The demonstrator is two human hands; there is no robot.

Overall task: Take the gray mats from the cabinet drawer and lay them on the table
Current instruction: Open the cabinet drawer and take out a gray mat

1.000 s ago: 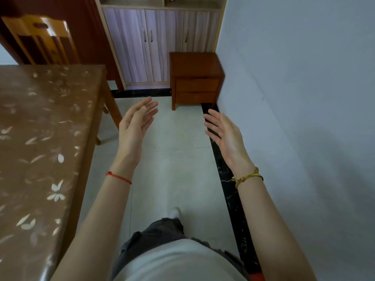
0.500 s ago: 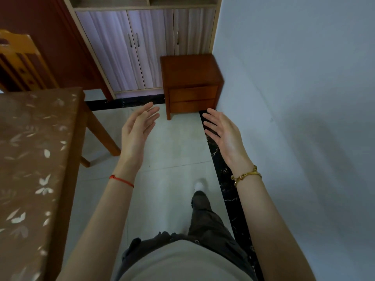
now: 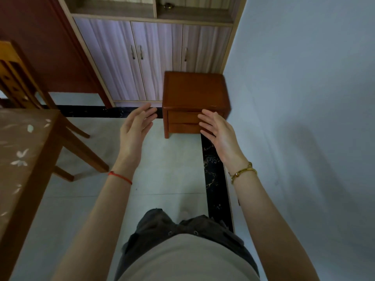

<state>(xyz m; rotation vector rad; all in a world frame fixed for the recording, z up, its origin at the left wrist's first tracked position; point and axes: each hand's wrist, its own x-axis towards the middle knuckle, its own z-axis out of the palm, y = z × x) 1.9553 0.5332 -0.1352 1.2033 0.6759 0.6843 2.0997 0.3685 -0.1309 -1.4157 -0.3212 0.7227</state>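
I see both hands raised in front of the small brown cabinet (image 3: 194,92) by the wall: left hand (image 3: 135,131) and right hand (image 3: 218,131) empty, fingers spread, palms facing each other. Its two drawers (image 3: 182,117) sit closed (mats not visible); table (image 3: 22,159) at left.

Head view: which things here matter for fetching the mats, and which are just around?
Belongs to the job:
- small brown cabinet, drawers shut
- its top drawer
- table, where mats go
- left hand and right hand, both open and empty
- gray mats: none in sight

Just around:
- wooden chair
- tall cupboard with three doors
- wall
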